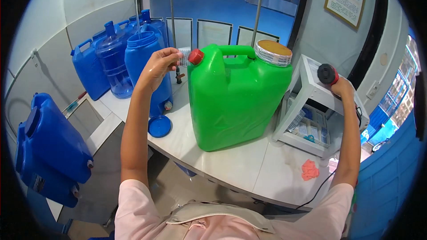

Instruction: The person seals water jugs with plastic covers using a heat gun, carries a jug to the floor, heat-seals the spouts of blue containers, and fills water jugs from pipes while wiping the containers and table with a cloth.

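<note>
A large green jug [235, 102] stands upright on the white counter, with a red screw cap [195, 56] on its small spout. Its wide mouth has a brownish-gold lid [273, 47] with a white printed band around it. Just left of the red cap, my left hand [159, 67] pinches a small white printed plastic seal [185, 56]. My right hand [343, 90] is closed around a black-and-red heat gun [328, 74], above the white shelf box at the right; most of its body is hidden.
The white shelf box [307, 144] holds printed sheets. A coral cloth [309, 170] and a black cord [316, 191] lie near it. Blue containers [147, 58] crowd the back left, beside a blue lid [159, 126]. More blue jugs [58, 138] stand left. Two metal pipes rise behind the green jug.
</note>
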Motion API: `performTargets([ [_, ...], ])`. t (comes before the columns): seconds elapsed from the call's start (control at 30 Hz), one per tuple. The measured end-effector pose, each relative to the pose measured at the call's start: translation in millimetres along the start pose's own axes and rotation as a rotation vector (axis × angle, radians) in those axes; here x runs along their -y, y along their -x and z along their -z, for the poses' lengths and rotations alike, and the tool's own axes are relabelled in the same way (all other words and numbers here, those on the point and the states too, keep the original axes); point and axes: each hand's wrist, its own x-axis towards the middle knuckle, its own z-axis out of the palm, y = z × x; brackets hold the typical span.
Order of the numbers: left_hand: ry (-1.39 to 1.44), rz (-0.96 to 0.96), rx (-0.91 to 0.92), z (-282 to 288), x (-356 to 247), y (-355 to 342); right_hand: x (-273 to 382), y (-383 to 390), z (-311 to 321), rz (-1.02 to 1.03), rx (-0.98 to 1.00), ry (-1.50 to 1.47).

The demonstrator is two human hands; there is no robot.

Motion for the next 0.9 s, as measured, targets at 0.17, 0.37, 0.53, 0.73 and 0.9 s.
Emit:
performTargets([
  [0.17, 0.04, 0.071, 0.207, 4.3, -9.1, -13.3, -43.0, 10.0, -0.3, -0.027, -0.401, -0.16],
  [0.37, -0.148, -0.084, 0.288, 4.4, -16.0, -19.5, -9.4, 134.7, 50.6, -0.143, -0.298, -1.01],
  [0.53, -0.561, -0.527, 0.199, -11.8, -6.4, -18.2, 39.1, 227.6, 59.1, -0.036, -0.315, -1.481],
  [0.73, -0.532, -0.588, 0.2, -4.6, -0.3, -19.8, 92.8, 305.3, 62.8, 0.009, -0.172, -1.812],
  [0.9, -0.449, -0.45, 0.27, -10.3, -0.1, -21.4, 118.3, 326.3, 46.9, 0.054, -0.14, -1.792],
])
